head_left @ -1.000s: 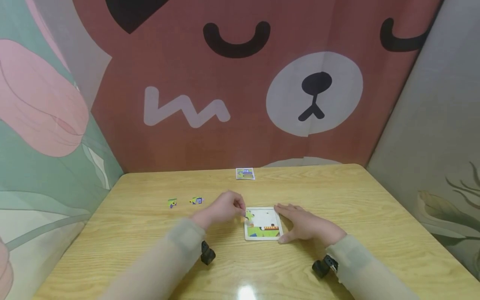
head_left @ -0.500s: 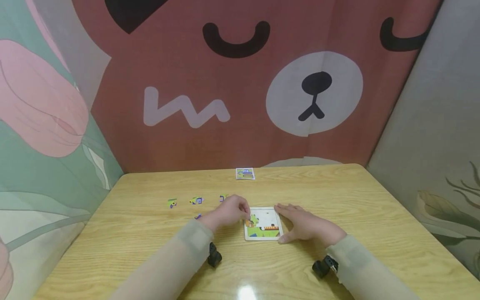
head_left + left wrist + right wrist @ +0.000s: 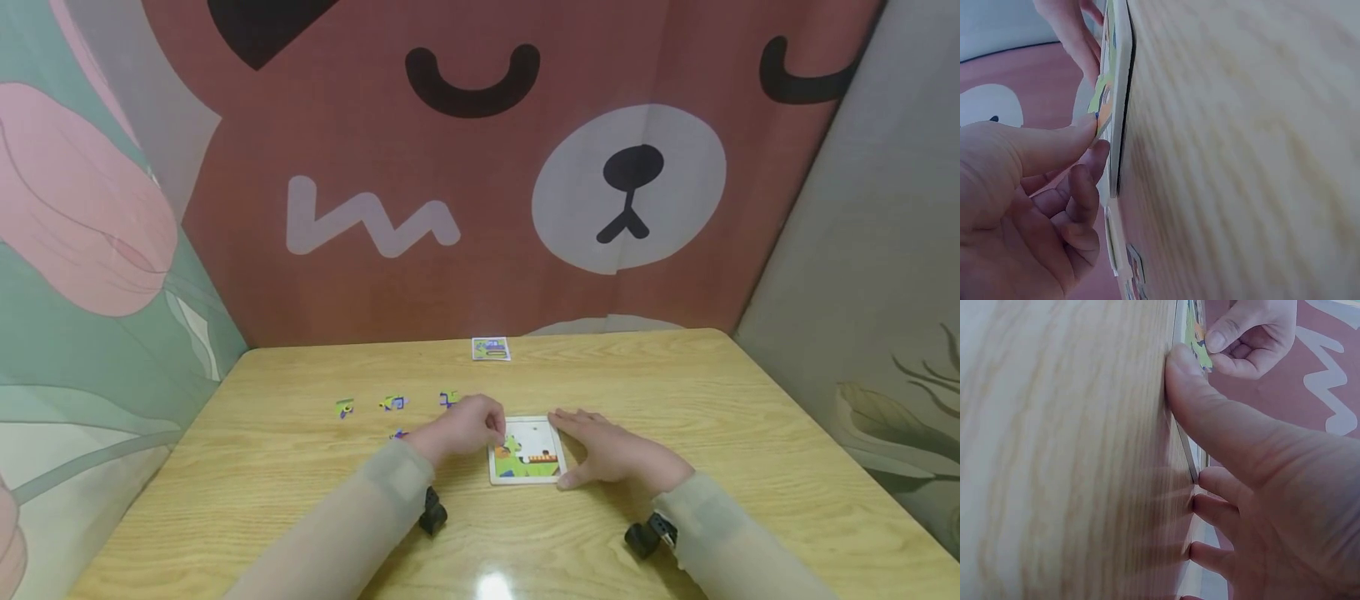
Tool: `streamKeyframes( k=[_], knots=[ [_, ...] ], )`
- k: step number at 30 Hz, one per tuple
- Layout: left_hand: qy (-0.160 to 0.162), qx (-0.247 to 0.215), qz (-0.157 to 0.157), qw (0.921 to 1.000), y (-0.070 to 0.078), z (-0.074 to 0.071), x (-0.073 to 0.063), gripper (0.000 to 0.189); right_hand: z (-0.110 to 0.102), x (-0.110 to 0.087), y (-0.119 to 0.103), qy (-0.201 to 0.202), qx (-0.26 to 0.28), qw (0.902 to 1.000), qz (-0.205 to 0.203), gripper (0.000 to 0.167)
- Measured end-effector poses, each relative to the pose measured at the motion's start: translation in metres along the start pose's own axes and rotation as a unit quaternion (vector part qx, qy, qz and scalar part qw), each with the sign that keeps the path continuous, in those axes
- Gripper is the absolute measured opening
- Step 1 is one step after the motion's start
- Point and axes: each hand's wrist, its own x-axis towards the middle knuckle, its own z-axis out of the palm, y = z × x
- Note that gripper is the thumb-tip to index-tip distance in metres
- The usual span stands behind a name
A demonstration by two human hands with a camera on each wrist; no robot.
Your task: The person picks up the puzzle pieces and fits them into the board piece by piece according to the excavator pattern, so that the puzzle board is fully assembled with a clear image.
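Note:
A small square jigsaw tray [image 3: 540, 436] with a pale rim lies on the table; assembled green pieces and a red-and-white strip fill its near part. My left hand [image 3: 472, 423] is over the tray's left side, thumb and forefinger pinching a green and orange puzzle piece [image 3: 1102, 103]. That piece slants against the left rim in the left wrist view. Spread along the right side, my right hand [image 3: 611, 450] touches the tray with its thumb at the near corner and extended fingers at the far one.
Several loose puzzle pieces [image 3: 393, 402] lie left of the tray, one partly behind the left wrist. A small picture card [image 3: 491, 348] lies near the table's [image 3: 637, 367] back edge, before a curtain printed with a bear.
The left hand has moved right with the puzzle piece, from beside the tray to over its left side, uncovering loose pieces behind it. The right hand stays put.

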Motion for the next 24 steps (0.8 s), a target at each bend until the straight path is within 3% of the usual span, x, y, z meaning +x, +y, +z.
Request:
streamKeyframes(
  k=[5, 11, 15, 19, 24],
  knots=[
    [-0.011, 0.029, -0.015, 0.9994, 0.002, 0.002, -0.001, 0.018, 0.001, 0.0, 0.0, 0.0, -0.004, 1.0, -0.003, 0.1],
    [-0.002, 0.027, -0.042, 0.9988, 0.005, 0.003, -0.003, 0.016, 0.0, -0.001, -0.001, -0.001, -0.008, 0.9999, -0.006, 0.099],
    [0.022, 0.024, -0.043, 0.9985, 0.006, 0.002, -0.006, 0.02, -0.001, 0.0, -0.001, -0.001, -0.008, 0.9999, -0.007, 0.099],
    [0.054, 0.054, -0.047, 0.996, 0.006, 0.0, -0.01, 0.022, 0.0, 0.0, 0.0, -0.003, -0.008, 0.9999, -0.006, 0.099],
    [0.094, 0.085, -0.052, 0.9906, -0.001, -0.014, -0.026, 0.021, 0.001, 0.0, 0.0, -0.004, -0.015, 0.9999, -0.005, 0.1]
  ],
)
